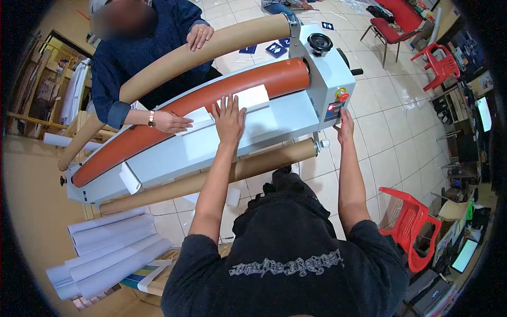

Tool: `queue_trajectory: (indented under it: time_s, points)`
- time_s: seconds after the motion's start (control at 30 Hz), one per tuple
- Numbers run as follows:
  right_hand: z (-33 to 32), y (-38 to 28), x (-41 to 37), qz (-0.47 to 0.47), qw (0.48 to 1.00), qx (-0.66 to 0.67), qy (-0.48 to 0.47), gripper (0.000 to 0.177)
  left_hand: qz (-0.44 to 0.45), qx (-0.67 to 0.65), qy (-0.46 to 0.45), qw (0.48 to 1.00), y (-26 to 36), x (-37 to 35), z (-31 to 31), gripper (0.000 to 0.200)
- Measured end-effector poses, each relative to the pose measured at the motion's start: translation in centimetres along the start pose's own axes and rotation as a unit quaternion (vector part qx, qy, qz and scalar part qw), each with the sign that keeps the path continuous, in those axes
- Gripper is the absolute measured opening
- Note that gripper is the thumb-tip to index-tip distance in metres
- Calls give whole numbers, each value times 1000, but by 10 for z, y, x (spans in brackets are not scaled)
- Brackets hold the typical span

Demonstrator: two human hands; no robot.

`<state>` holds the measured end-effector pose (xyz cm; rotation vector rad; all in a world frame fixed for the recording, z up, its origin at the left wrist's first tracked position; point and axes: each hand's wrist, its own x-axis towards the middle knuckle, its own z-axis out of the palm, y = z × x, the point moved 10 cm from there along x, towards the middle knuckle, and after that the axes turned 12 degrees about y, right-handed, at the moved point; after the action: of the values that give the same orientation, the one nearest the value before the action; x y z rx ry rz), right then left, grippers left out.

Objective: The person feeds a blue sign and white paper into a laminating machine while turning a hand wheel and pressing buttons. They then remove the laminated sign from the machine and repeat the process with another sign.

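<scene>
My left hand (229, 120) lies flat with fingers spread on a white sheet (252, 99), at the front of the orange roller (211, 92) of a large grey machine (288, 113). My right hand (345, 127) is at the control panel (334, 110) on the machine's right end, below a red button (343, 97). Its fingers are partly hidden by the panel's edge, so its grip is unclear. A co-worker's hand (173, 122) presses another white piece (196, 121) just left of my left hand. The co-worker's other hand (200, 36) rests on the upper brown roll (227, 41).
A lower brown roll (264, 160) runs along the machine's near side. Rolled white paper (111, 245) lies at lower left. Red chairs (412, 227) stand at right, and dark blue cards (275, 50) lie on the tiled floor behind. Another person sits at the top.
</scene>
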<state>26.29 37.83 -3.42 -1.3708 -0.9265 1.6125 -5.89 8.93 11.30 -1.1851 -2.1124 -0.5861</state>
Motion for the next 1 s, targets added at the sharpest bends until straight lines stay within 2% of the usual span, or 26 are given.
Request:
queue_trajectory:
  time_s: [0.07, 0.3, 0.37, 0.4, 0.47, 0.6, 0.67, 0.7, 0.77, 0.87, 1.0]
  points:
    - [0, -8, -8, -3, 1000, -7, 20, 64, -2, -11, 4, 1000, -2, 2, 2, 53]
    - [2, -13, -11, -9, 1000, -15, 13, 63, 5, -23, 26, 999, -9, 26, 0, 55]
    - [1, -10, -8, -13, 1000, -15, 5, 63, 57, -60, 41, 996, -3, 30, -8, 47]
    - [-1, -6, -3, -11, 1000, -14, 6, 63, 59, -60, 40, 996, -3, 32, -9, 47]
    - [2, 4, 4, 7, 999, -13, -32, 66, 49, -123, 39, 990, -2, 35, -13, 33]
    - [-5, -3, -1, -7, 1000, -13, 25, 59, 35, -160, 34, 986, 2, 46, -23, 21]
    - [1, 2, 5, -9, 999, -17, -27, 66, 30, -149, -29, 988, 3, 54, -20, 19]
    - [1, 2, 4, -8, 1000, -15, -25, 66, 32, -149, -31, 988, 5, 60, -25, 19]
    - [0, 3, 2, 7, 1000, -12, -19, 68, 29, -140, -106, 984, 8, 68, -18, 12]
    - [1, 0, 0, 2, 1000, -6, -20, 71, -15, -148, -145, 978, 2, 78, -9, 15]
    - [1, -3, -4, 5, 1000, -4, -16, 72, -23, -146, -157, 977, 2, 84, -5, 16]
